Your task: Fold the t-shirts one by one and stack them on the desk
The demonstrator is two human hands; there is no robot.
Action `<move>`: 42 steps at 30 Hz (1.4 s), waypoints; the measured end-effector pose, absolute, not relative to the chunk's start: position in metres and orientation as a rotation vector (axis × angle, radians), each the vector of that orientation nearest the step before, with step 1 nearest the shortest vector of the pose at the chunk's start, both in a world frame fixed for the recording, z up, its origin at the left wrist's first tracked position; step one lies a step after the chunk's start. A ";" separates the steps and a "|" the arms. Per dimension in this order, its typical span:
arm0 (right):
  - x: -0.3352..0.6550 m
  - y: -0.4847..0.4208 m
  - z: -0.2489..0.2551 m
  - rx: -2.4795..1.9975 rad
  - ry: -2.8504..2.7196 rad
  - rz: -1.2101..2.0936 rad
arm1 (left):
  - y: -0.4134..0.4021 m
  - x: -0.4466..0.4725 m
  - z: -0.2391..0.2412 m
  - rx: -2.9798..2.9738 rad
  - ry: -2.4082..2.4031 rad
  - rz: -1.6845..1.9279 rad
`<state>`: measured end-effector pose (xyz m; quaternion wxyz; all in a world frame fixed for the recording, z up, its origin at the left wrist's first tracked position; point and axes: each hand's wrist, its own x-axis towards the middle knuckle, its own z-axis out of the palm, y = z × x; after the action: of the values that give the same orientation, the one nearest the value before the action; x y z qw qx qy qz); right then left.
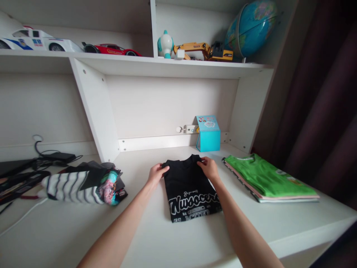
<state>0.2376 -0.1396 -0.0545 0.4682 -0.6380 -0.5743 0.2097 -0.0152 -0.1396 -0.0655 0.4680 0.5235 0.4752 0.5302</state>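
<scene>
A black T-shirt (189, 190) with white lettering lies folded on the white desk (156, 238) in front of me. My left hand (156, 173) grips its far left corner, fingers curled over the cloth. At the far right corner, near the collar, my right hand (208, 167) pinches the fabric. Both forearms reach in from the bottom edge.
A stack of folded shirts with a green one (267, 178) on top lies at the right. A heap of unfolded clothes (83, 184) sits at the left, beside cables. A blue box (208, 134) stands at the back wall. Toy cars, an excavator and a globe (251, 28) fill the shelf above.
</scene>
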 end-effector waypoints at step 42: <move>0.294 -0.294 -0.032 -1.560 -1.890 0.265 | -0.274 0.042 -0.013 1.936 1.214 0.662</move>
<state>0.2936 -0.2941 -0.0316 0.3320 -0.5968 -0.7234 0.1013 0.0422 -0.2740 -0.0126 0.3724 0.7553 0.4736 0.2582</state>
